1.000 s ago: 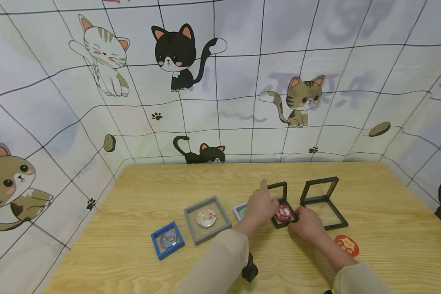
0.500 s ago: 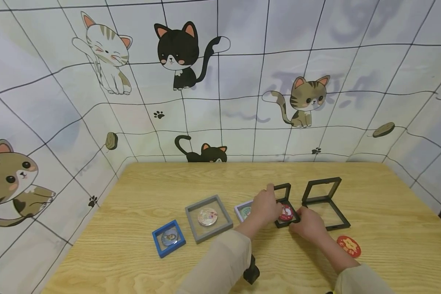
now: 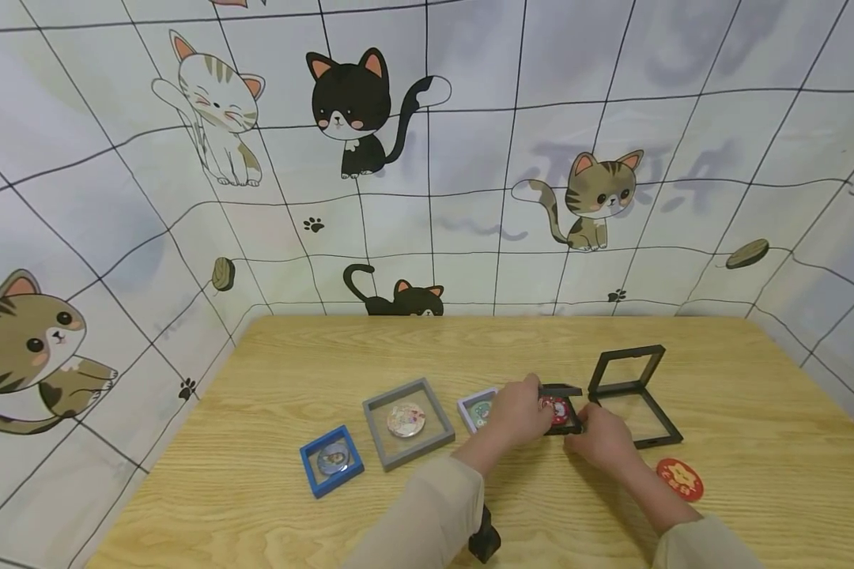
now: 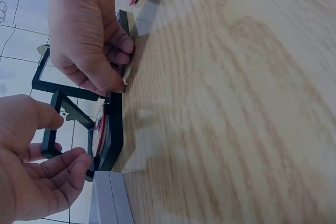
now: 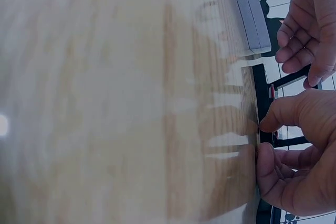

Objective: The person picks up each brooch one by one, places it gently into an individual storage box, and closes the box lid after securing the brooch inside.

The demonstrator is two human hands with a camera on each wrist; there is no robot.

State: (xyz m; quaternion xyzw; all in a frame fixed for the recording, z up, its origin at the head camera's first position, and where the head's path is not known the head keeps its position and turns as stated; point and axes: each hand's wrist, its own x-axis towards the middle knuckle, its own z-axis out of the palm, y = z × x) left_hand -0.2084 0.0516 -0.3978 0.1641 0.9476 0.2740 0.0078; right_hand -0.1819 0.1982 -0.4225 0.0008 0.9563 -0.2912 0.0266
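A small black display frame [image 3: 569, 430] stands on the table with a round red badge [image 3: 559, 409] inside and its hinged lid [image 3: 561, 390] tilted partly down over it. My left hand [image 3: 518, 412] pinches that lid at its left side, thumb and fingers around the rim in the left wrist view. At the frame's right front corner, my right hand [image 3: 601, 435] grips the edge of the base [image 4: 114, 135] between thumb and finger. Part of the badge is hidden behind my left hand. A lilac frame [image 3: 475, 411] lies just left of it, partly covered by the same hand.
To the right, a larger black frame [image 3: 658, 415] stands with its lid raised. A red round card with a yellow figure [image 3: 680, 480] lies in front of it. On the left are a grey frame [image 3: 377, 442] and a blue frame [image 3: 311, 474], each holding a round badge.
The small frame's lid has swung from upright down toward its base, with my left hand moving forward and down with it. My right hand keeps its grip on the base.
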